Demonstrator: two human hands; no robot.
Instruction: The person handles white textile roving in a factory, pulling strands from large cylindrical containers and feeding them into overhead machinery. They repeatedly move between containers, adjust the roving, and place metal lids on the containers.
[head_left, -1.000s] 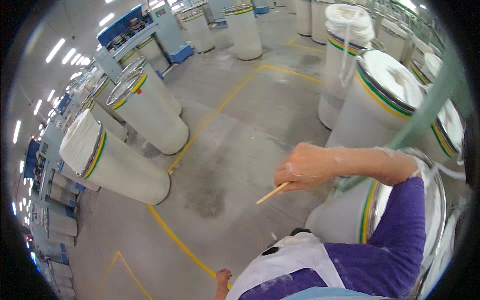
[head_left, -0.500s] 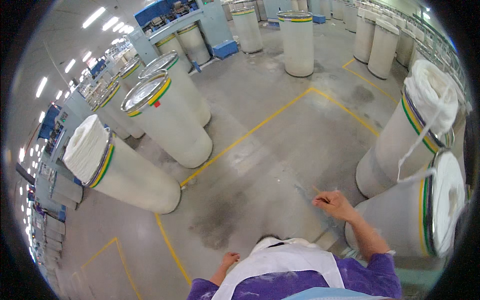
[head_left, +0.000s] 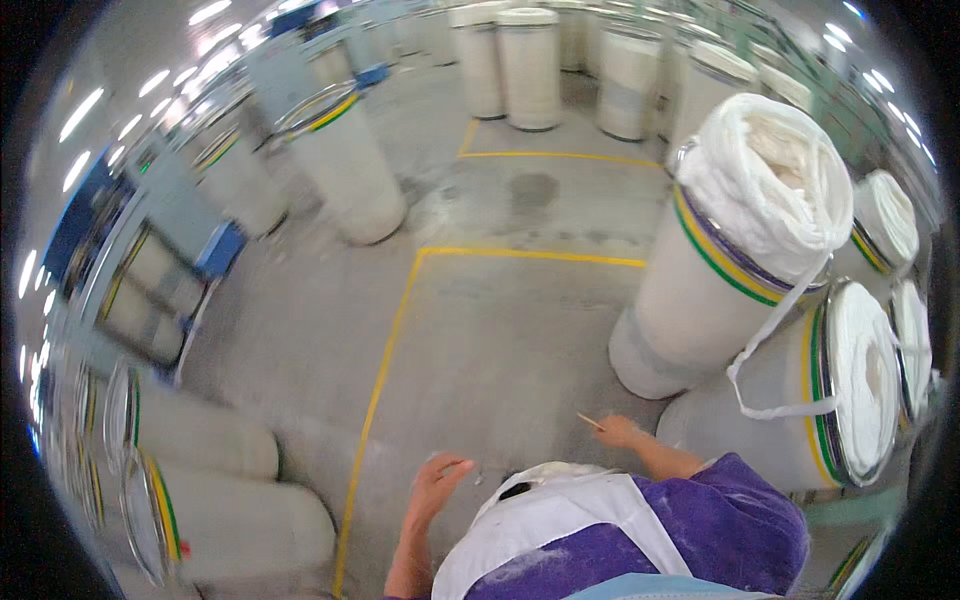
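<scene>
My right hand point(head_left: 622, 432) is closed around a thin, light-brown stick point(head_left: 591, 421), whose tip points up and left. Held low over the floor, my left hand point(head_left: 438, 482) is empty, its fingers loosely stretched. To the right of my right hand stands a tall off-white can point(head_left: 690, 290) with green, yellow and purple bands, heaped with white fibre sliver point(head_left: 760, 180). Beside it is another full can point(head_left: 765, 400). A loose strand of sliver point(head_left: 745, 375) hangs between these two. Neither hand touches a can.
Yellow floor lines point(head_left: 390, 350) mark out areas ahead and to the left. Several cans point(head_left: 215, 510) stand at the lower left, and a lone can point(head_left: 350, 180) farther off. A blue-grey machine point(head_left: 150, 200) is at the left. More filled cans point(head_left: 530, 75) line the back.
My view has turned right, so the right-hand cans sit nearer the middle and the others have slid left. My left hand has come up; the stick stays in my right hand.
</scene>
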